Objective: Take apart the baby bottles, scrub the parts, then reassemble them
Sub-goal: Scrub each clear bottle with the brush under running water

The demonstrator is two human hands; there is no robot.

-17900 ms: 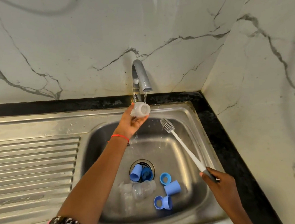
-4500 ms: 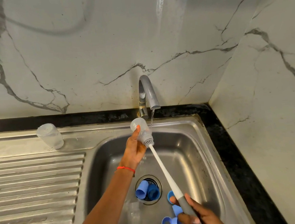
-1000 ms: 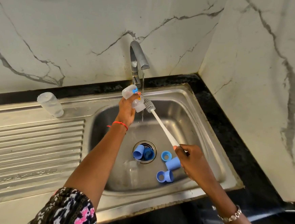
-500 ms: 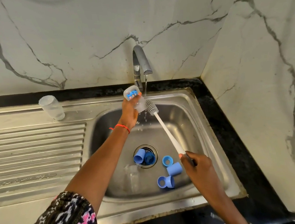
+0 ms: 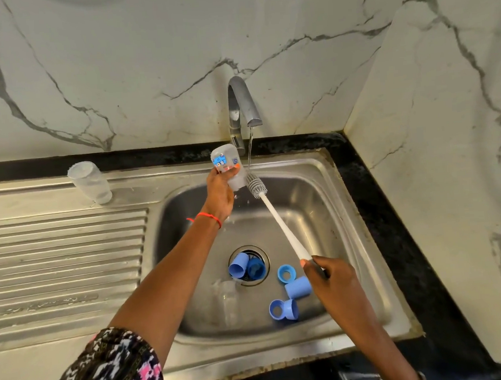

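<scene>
My left hand grips a clear baby bottle with a printed label, held mouth-down beside the thin stream from the tap. In my right hand is the white bottle brush, gripped by its handle. Its grey bristle head sits just outside the bottle's mouth, under the water. Several blue caps and rings lie on the sink floor, two of them in the drain. Another clear bottle lies in the sink, partly behind my left forearm.
A clear bottle stands upside down on the back of the ribbed steel drainboard. The steel sink sits in a black counter, with marble walls behind and close on the right.
Since a second ago, the bottle has tilted so its label faces me. The brush head stays beside its mouth. The brush was inside the bottle 4.5 s ago.
</scene>
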